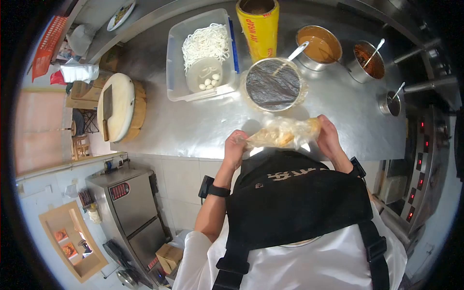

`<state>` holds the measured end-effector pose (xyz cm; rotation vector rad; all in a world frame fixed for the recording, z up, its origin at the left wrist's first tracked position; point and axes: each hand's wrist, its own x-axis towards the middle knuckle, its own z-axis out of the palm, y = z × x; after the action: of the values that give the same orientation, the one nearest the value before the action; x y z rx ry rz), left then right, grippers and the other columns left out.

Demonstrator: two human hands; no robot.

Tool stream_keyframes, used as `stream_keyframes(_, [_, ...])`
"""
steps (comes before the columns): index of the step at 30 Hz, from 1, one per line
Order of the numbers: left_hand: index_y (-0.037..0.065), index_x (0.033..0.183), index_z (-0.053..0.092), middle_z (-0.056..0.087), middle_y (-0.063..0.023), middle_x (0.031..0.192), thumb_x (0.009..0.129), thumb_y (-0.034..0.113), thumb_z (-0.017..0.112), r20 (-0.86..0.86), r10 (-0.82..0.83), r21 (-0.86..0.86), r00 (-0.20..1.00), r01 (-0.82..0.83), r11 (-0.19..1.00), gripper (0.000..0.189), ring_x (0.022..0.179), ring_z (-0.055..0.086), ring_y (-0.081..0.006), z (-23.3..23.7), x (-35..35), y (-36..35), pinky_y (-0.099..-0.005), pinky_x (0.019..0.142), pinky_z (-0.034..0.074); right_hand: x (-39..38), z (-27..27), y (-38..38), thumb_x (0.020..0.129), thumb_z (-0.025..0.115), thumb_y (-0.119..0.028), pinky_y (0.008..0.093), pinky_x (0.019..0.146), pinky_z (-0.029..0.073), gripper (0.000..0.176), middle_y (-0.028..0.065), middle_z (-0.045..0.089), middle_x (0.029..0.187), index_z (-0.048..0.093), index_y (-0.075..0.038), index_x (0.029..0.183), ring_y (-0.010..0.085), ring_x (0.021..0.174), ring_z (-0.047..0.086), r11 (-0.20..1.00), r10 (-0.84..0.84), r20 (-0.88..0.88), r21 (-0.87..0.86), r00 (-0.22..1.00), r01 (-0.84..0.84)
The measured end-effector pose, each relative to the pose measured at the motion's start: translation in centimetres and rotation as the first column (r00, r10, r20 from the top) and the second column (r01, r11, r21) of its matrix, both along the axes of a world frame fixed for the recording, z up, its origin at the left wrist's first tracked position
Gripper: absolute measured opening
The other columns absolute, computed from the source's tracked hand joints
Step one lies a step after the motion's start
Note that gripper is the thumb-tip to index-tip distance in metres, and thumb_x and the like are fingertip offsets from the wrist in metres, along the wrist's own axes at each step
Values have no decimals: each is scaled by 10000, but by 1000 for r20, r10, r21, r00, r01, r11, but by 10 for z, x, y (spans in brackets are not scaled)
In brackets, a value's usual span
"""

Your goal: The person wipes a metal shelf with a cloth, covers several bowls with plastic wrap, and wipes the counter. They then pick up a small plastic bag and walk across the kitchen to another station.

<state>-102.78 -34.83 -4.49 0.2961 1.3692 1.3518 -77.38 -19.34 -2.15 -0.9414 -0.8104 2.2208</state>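
Between my two hands stretches a clear plastic bag (285,134) with pale yellowish pieces inside, which I cannot name. My left hand (235,149) pinches its twisted left end. The right end is gripped by my right hand (329,138). The bag is over the front edge of the steel counter (193,130). Just beyond it stands a round container (273,86) with dark film over its top and a white-handled utensil lying across it.
A clear tub (174,72) holds white noodles and a bowl of eggs. Behind are a yellow JAY WRAP roll (259,31), a pot of brown sauce (316,58), a pot of red sauce (355,75) and a small pot (386,107). A cleaver (107,106) lies on the chopping block (126,101).
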Motion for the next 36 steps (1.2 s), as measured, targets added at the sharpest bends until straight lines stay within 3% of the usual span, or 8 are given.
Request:
stream_keyframes(15, [78, 869, 529, 540, -6, 874, 728, -42, 499, -95, 12, -188, 995, -30, 982, 187, 760, 520, -107, -22, -13, 15, -209, 646, 409, 75, -19, 39, 851, 487, -172, 267, 693, 436, 87, 5, 508, 783, 486, -86, 847, 128, 748, 516, 927, -371, 177, 6, 912, 376])
stream_keyframes(18, [51, 847, 563, 557, -16, 873, 743, 4, 520, -442, -172, -109, 881, 138, 984, 121, 793, 515, -98, -21, -16, 16, -224, 684, 407, 80, -23, 38, 818, 522, -118, 222, 642, 402, 58, -11, 475, 741, 480, -81, 835, 88, 680, 465, 842, -510, 489, 452, 708, 295])
stream_keyframes(21, [2, 786, 577, 581, -17, 781, 748, 62, 543, -914, -76, 56, 398, 310, 949, 79, 756, 530, -103, 3, -2, 27, -220, 693, 417, 46, -12, 20, 756, 571, -104, 253, 739, 402, 163, -2, 532, 813, 518, -67, 905, 132, 790, 497, 787, -283, 496, 609, 821, -96])
stream_keyframes(23, [-9, 786, 564, 574, -11, 773, 755, 76, 528, -576, -289, -48, 764, 321, 946, 98, 733, 526, -102, 26, 11, 35, -220, 695, 411, 2, 24, -1, 723, 603, -115, 276, 780, 397, 232, 22, 552, 887, 534, -66, 940, 168, 875, 498, 717, -69, 486, 632, 871, -295])
stream_keyframes(25, [-13, 835, 546, 567, -21, 800, 778, 87, 481, -484, -367, -32, 795, 402, 915, 132, 722, 519, -102, 65, 21, 47, -215, 679, 409, -27, 41, -4, 695, 633, -139, 315, 808, 380, 248, 52, 545, 942, 543, -62, 913, 197, 950, 473, 394, 12, 468, 810, 884, -434])
stream_keyframes(28, [1, 874, 514, 549, -27, 808, 799, 69, 418, 51, -315, 154, 948, 304, 940, 139, 695, 523, -119, 113, 32, 59, -226, 660, 417, -27, 38, 9, 682, 647, -167, 351, 830, 352, 253, 75, 529, 930, 541, -48, 879, 219, 966, 452, 505, 344, 568, 560, 748, -657])
stream_keyframes(32, [49, 853, 469, 513, -37, 769, 837, 145, 409, 250, -28, 298, 968, -50, 953, 114, 751, 520, -134, 133, 15, 56, -263, 674, 449, -4, 74, 35, 723, 587, -99, 301, 695, 399, 140, 83, 498, 832, 534, -47, 842, 190, 822, 497, 61, -127, 642, 766, 756, -640])
stream_keyframes(36, [66, 864, 459, 465, -31, 789, 830, 150, 411, 351, 278, 213, 894, -365, 906, 103, 743, 488, -137, 161, 8, 53, -254, 648, 431, 22, 75, 51, 753, 554, -70, 240, 619, 404, 84, 33, 511, 792, 536, -45, 832, 113, 748, 503, 465, 27, 576, 716, 817, -520])
